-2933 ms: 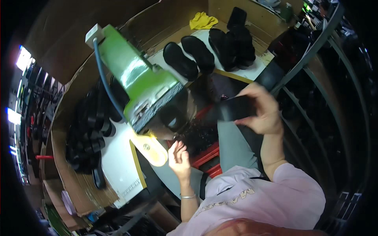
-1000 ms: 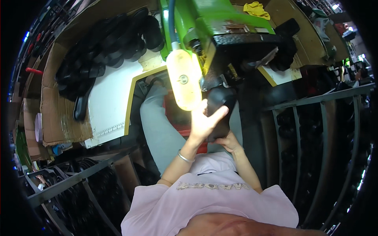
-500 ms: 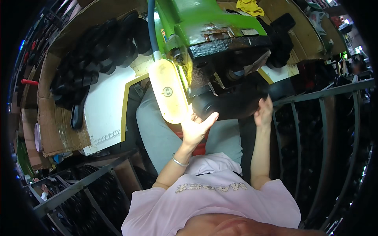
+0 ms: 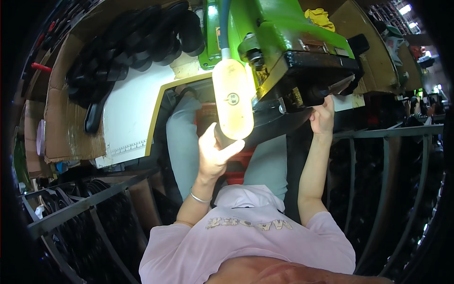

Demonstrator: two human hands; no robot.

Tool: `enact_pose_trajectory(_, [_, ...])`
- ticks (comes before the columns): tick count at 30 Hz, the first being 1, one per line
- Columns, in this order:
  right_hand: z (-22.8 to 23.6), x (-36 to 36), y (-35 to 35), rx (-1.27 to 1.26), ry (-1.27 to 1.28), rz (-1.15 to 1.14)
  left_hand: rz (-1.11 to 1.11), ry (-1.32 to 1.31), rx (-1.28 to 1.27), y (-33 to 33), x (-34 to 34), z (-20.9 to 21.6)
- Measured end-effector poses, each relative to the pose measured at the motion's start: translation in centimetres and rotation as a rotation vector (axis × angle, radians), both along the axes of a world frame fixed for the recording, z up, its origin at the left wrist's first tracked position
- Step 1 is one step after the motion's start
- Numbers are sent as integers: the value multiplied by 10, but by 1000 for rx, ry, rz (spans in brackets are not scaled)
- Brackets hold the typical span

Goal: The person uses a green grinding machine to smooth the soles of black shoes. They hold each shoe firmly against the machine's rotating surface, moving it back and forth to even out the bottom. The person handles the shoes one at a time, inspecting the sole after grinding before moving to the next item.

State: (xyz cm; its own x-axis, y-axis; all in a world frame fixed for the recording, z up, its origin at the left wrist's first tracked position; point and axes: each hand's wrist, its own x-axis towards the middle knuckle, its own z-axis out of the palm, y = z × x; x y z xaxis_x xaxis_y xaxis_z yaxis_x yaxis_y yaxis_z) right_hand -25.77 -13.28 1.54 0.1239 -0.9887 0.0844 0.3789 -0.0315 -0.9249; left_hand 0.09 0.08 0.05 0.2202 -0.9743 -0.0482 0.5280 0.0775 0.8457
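Observation:
A green machine (image 4: pixel 283 33) with a black head (image 4: pixel 321 71) stands in front of me. A lit, pale yellow lamp (image 4: pixel 232 99) hangs from it. My left hand (image 4: pixel 213 152) is raised just under the lamp. Its thumb is spread and its fingers are on a black shoe piece (image 4: pixel 279 125) that lies beneath the head. My right hand (image 4: pixel 322 116) reaches up to the lower right edge of the black head. Its fingers curl at a metal lever (image 4: pixel 341 85) there. How much of the shoe piece my left hand grips is hidden by the lamp.
A heap of black soles (image 4: pixel 137 42) lies at the upper left, above a white sheet (image 4: pixel 125 113) and cardboard (image 4: pixel 61 128). A yellow cloth (image 4: pixel 320 16) is behind the machine. Metal rack bars (image 4: pixel 85 206) stand on my left, and more bars (image 4: pixel 388 132) on my right. A red box (image 4: pixel 236 163) sits between my knees.
My right hand let go of the black shoe piece and rose to the machine's head. My left hand stayed under the lamp. The view has come closer to the machine.

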Motion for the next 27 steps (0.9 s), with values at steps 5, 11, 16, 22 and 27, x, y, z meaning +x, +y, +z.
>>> enact_pose_trajectory(5, [-21, -2, 20, -69, 25, -39, -172, -60, 60, 4, 33, -17])
enact_pose_trajectory(11, [-1, -36, -12, -106, 105, -151, -157, -74, -62, -14, -20, -27])
enact_pose_trajectory(16, [14, -32, -38, -105, 184, -43, 2, -105, -96, -22, -39, -23])
enact_pose_trajectory(22, [9, -9, -23, -80, 63, 10, 31, -147, -93, -10, -12, -8])
enact_pose_trajectory(27, [-1, 8, 1, -55, 111, -1, 37, -68, -63, 1, 18, -11])
